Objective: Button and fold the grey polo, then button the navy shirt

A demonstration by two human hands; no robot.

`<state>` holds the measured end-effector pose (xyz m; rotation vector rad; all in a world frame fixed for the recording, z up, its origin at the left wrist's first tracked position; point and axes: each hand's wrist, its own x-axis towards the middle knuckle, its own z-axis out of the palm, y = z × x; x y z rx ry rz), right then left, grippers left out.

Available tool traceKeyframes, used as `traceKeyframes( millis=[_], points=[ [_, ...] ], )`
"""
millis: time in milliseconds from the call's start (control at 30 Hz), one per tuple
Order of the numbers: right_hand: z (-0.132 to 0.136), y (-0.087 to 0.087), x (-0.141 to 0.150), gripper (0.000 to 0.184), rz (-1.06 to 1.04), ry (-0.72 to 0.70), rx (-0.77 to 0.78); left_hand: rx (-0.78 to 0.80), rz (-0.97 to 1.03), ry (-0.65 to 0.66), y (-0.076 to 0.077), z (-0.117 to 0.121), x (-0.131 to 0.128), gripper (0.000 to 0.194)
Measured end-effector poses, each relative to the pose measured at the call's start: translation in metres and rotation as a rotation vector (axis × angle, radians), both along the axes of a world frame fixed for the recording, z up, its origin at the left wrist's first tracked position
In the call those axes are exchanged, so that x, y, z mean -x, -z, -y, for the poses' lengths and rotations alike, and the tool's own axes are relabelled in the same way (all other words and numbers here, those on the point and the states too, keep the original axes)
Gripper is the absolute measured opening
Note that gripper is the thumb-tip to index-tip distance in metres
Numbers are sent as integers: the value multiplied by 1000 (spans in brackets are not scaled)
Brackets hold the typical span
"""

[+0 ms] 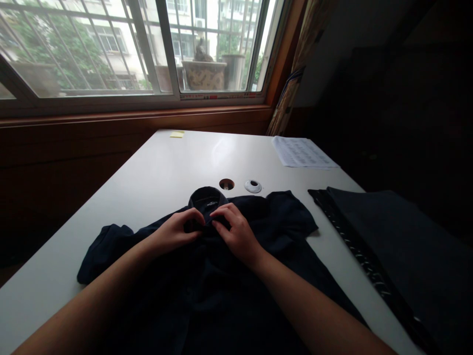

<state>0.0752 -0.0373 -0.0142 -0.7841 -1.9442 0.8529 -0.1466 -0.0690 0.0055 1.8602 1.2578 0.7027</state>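
A dark navy short-sleeved shirt (pixel 207 296) lies spread on the white table, its collar (pixel 208 193) pointing away from me and a small label showing inside the neck. At the front of the collar, my left hand (pixel 181 228) pinches the fabric between thumb and fingers. Close beside it, my right hand (pixel 236 229) grips the other side of the neck opening the same way. The fingertips of both hands nearly meet. Whether a button sits between them I cannot make out.
The white table (pixel 148 182) has a round cable hole (pixel 226 184), with its loose cover (pixel 253 186) beside it. Printed sheets (pixel 303 152) lie at the back right, a yellow sticky note (pixel 177 134) at the back left. Dark folded fabric (pixel 399 236) covers the right side. Behind stands a barred window (pixel 218 49).
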Motion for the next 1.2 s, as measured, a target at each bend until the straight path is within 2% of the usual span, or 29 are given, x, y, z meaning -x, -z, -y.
traceKeyframes(
  millis=[667, 1000, 1200],
  points=[
    [0, -1, 0, 18, 1, -4, 2, -17, -24, 1, 6, -3, 5, 32],
    [0, -3, 0, 18, 3, -2, 7, -13, 14, 1, 1, -1, 2, 29],
    [0, 0, 0, 18, 1, 0, 6, -4, 3, -1, 3, -2, 3, 30]
  ],
)
